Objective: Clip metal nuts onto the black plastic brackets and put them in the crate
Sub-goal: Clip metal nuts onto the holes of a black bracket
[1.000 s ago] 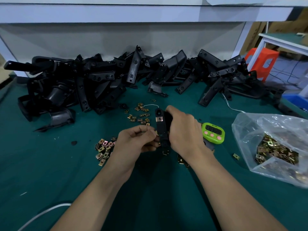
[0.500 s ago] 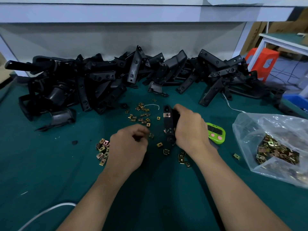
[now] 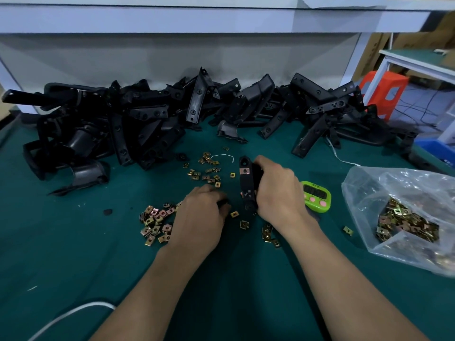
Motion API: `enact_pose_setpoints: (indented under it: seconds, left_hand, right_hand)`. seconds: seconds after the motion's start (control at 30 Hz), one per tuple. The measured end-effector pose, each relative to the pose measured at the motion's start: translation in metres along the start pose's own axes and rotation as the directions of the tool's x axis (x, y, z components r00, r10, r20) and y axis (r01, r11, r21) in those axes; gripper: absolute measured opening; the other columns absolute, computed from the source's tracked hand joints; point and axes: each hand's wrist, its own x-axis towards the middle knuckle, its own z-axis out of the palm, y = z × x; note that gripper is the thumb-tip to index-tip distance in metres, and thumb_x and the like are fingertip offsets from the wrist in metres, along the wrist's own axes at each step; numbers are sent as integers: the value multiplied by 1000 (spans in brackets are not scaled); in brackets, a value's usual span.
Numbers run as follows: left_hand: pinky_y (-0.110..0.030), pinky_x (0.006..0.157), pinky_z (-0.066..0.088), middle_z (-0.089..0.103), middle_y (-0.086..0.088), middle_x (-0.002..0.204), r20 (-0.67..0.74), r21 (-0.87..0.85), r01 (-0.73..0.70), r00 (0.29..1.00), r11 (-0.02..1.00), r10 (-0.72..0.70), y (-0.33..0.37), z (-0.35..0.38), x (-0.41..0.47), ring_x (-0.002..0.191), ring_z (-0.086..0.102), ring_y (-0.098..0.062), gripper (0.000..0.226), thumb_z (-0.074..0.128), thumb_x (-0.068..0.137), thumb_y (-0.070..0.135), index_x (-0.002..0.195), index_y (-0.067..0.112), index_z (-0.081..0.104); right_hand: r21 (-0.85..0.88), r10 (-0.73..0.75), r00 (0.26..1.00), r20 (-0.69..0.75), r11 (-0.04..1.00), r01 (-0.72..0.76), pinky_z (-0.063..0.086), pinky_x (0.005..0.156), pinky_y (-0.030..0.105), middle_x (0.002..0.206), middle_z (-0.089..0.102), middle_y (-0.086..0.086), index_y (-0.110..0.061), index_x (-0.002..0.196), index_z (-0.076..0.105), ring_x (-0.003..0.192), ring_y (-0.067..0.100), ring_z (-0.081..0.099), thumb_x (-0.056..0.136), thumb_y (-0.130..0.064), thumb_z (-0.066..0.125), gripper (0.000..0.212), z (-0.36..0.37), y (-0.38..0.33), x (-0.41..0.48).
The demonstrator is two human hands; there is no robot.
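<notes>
My right hand (image 3: pixel 278 193) grips a black plastic bracket (image 3: pixel 247 187) and holds it upright on the green mat, with one metal nut (image 3: pixel 245 171) clipped near its top. My left hand (image 3: pixel 200 217) lies palm down just left of the bracket, fingers curled onto the mat among loose metal nuts (image 3: pixel 157 223). Its fingertips are hidden, so a nut between them cannot be made out. More nuts (image 3: pixel 208 172) lie scattered beyond the hands. A long pile of black brackets (image 3: pixel 147 119) runs along the back of the table.
A clear plastic bag of nuts (image 3: pixel 406 217) lies at the right. A green timer (image 3: pixel 316 196) sits just behind my right hand. A blue bin (image 3: pixel 440 151) shows at the right edge. A white cable (image 3: pixel 71 313) crosses the near left.
My left hand has left the bracket and dropped left and down onto the loose nuts. My right hand has shifted the bracket slightly right and away from me.
</notes>
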Motion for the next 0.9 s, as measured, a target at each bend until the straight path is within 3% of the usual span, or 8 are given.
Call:
enact_pose_setpoints:
  seconds: [0.2,0.33,0.4,0.47,0.53,0.6,0.73,0.9]
  left_hand:
    - [-32,63,44,63,1,78,-83,122,84,994,989,-74,6,-7,-6,72,63,-26,23,59,98,30,86,16,71]
    - [-30,56,56,69,6,62,-114,-259,216,961,941,-252,7,-16,-12,55,66,-15,12,67,90,19,83,23,75]
    - [-26,58,60,75,2,67,5,-629,321,912,708,-409,11,-19,-11,59,72,-14,18,68,91,10,98,24,78]
    - [-24,59,60,76,-7,73,195,-862,380,859,334,-473,14,-22,-8,65,74,-17,16,68,93,4,100,12,79]
    - [-22,63,59,75,-13,78,320,-908,406,829,100,-458,13,-26,-5,70,74,-17,14,67,93,2,94,5,81]
    - [-21,63,59,75,-14,81,383,-907,420,813,-13,-439,11,-29,-3,73,74,-16,13,67,92,1,92,1,79]
    - [-22,61,59,77,-10,86,431,-894,445,817,-58,-382,9,-31,-4,75,76,-15,10,67,91,1,99,4,72]
    - [-25,61,59,77,-10,92,456,-883,468,844,-28,-281,10,-30,-6,78,76,-15,16,65,94,10,80,16,71]
  right_hand:
    - [-2,-2,1000,-11,1000,2,40,60,35,66,50,-7,-31,110,54,65,30,51,72,7,56,54,-1,-1,-1]
    - [13,-5,1000,1,1000,5,40,61,35,69,55,-4,-31,109,54,66,30,52,72,5,59,52,-2,-2,-1]
    - [28,-6,1000,7,1000,5,41,61,35,70,57,-4,-32,107,53,67,31,54,72,5,57,51,-2,-3,-2]
    - [42,-10,1000,7,999,9,42,61,35,70,57,-5,-32,105,52,66,30,55,71,4,58,50,-2,-4,-3]
    - [56,-24,1000,11,998,23,42,60,34,69,57,-7,-32,103,51,65,29,55,72,2,60,48,-2,-5,-4]
    - [61,-40,999,14,997,39,43,60,34,68,57,-7,-32,101,50,64,28,56,72,0,62,45,-2,-6,-5]
    - [83,-44,999,-3,996,44,40,59,33,65,54,-9,-31,97,48,60,27,52,72,-2,61,41,-1,-7,-7]
    - [94,-61,998,-23,994,63,36,58,33,64,55,-8,-31,94,46,59,24,52,73,-2,56,38,-2,-8,-9]
